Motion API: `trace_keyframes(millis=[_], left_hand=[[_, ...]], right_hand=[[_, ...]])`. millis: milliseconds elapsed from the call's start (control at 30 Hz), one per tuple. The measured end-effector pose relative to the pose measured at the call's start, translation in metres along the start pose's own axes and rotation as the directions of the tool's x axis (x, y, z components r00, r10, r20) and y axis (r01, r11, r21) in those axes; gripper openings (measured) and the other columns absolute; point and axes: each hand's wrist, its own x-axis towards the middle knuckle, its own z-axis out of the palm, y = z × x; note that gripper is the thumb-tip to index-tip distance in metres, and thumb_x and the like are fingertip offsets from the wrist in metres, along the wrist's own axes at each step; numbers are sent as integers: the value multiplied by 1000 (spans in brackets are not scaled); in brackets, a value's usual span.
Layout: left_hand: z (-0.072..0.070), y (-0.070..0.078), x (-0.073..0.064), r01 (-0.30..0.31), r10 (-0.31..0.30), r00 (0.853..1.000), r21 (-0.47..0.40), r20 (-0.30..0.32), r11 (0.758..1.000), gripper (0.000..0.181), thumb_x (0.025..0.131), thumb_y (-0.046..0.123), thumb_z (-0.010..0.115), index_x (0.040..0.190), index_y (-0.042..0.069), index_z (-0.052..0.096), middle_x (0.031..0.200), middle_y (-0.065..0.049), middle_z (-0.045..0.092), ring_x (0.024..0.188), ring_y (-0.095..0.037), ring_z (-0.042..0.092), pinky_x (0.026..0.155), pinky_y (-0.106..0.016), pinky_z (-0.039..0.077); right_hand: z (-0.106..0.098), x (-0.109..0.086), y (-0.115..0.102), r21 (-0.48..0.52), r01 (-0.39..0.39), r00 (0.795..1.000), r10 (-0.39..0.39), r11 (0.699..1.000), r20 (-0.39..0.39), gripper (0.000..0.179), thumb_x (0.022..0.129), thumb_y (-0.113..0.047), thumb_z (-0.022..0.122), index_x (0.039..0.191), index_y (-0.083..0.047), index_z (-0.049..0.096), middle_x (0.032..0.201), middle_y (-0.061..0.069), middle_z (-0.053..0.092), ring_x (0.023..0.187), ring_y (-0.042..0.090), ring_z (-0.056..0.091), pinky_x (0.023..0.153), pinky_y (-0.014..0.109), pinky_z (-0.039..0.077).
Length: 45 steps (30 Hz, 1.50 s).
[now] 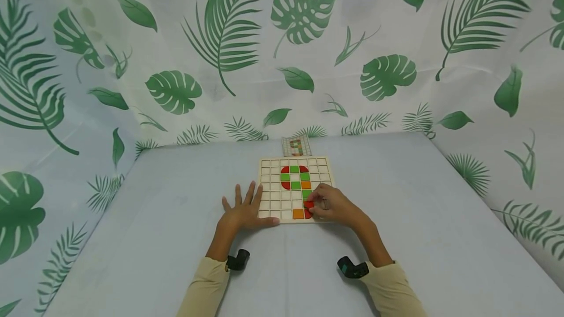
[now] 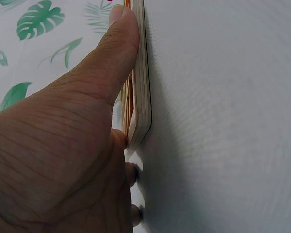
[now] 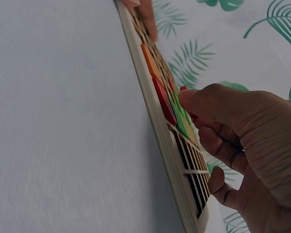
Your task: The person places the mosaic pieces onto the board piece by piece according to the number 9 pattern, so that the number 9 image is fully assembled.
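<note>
A wooden grid board [image 1: 266, 204] lies on the table with red, green and orange tiles in a ring and a tail down its right half. My right hand [image 1: 332, 203] pinches a red tile [image 1: 308, 204] between thumb and fingers, close over the tail. Below it, an orange tile [image 1: 298, 214] and a partly covered red tile [image 3: 163, 100] lie in the near row. With fingers spread, my left hand [image 1: 244, 213] rests at the board's near left corner. Its thumb [image 2: 122, 43] lies along the near edge.
Just behind the board lies a small card [image 1: 287, 147] printed with a similar coloured tile pattern. A pale cloth covers the table [image 1: 176, 199]. Leaf-printed white fabric [image 1: 246, 106] rises at the back and both sides.
</note>
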Motion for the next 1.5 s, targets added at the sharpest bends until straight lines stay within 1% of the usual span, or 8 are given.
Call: trace_keyframes(millis=[200, 300, 433, 733, 900, 1033, 1200, 1500], left_hand=[[0, -2, 1, -3, 3, 1000, -12, 11, 1000, 110, 78, 75, 60, 159, 16, 12, 166, -9, 0, 150, -45, -8, 110, -75, 1], [0, -2, 1, -2, 3, 1000, -13, 12, 1000, 111, 78, 75, 60, 159, 17, 12, 166, -9, 0, 150, -45, -9, 110, -75, 0], [-1, -1, 0, -4, 4, 1000, -5, 7, 1000, 109, 79, 75, 59, 159, 17, 12, 166, -9, 1, 150, -45, -8, 109, -76, 2], [-1, 0, -1, -2, 2, 1000, 4, 8, 1000, 110, 79, 75, 59, 159, 17, 11, 166, -10, 1, 149, -47, -8, 109, -76, 4], [-2, 1, -1, -4, 4, 1000, 6, 4, 1000, 110, 78, 75, 59, 159, 17, 12, 166, -9, 1, 149, -47, -8, 109, -76, 4], [-2, 0, -1, -11, 11, 1000, 6, 1, 1000, 110, 79, 75, 59, 159, 17, 12, 166, -10, 1, 149, -47, -8, 108, -77, 4], [-2, 1, -2, -17, 17, 1000, 0, 0, 1000, 110, 79, 75, 59, 159, 16, 12, 166, -10, 1, 149, -48, -7, 108, -77, 5], [-4, 2, -3, -15, 15, 1000, 2, -2, 1000, 109, 79, 74, 60, 158, 15, 14, 166, -11, 3, 149, -48, -6, 108, -77, 5]], right_hand=[[7, 6, -8, -6, -20, 999, 20, 1000, 27, 18, 85, -15, 75, 101, -8, 69, 99, 0, 62, 90, 13, 55, 83, 29, 51], [10, 9, -12, -28, -12, 999, 13, 1000, 36, 17, 86, -15, 74, 101, -9, 68, 98, -1, 61, 91, 13, 55, 84, 29, 53], [15, 12, -17, -52, -11, 999, 13, 999, 41, 17, 87, -17, 73, 101, -10, 68, 98, -3, 61, 90, 11, 56, 84, 30, 53], [23, 14, -22, -101, 35, 999, -32, 994, 27, 20, 86, -22, 76, 102, -13, 69, 96, -4, 61, 84, 12, 54, 74, 24, 47], [27, 18, -26, -128, 46, 999, -42, 991, 27, 21, 85, -24, 77, 102, -14, 69, 93, -5, 62, 84, 11, 54, 75, 28, 42], [29, 20, -30, -141, 17, 999, -11, 990, 44, 21, 84, -26, 77, 101, -16, 69, 93, -6, 62, 85, 10, 53, 75, 30, 36], [31, 21, -32, -159, -14, 998, 24, 987, 61, 21, 84, -26, 78, 100, -17, 69, 93, -6, 61, 83, 8, 52, 73, 31, 35], [33, 22, -34, -159, -25, 998, 34, 987, 57, 21, 81, -29, 80, 95, -18, 69, 87, -9, 59, 79, 7, 50, 71, 31, 32]])
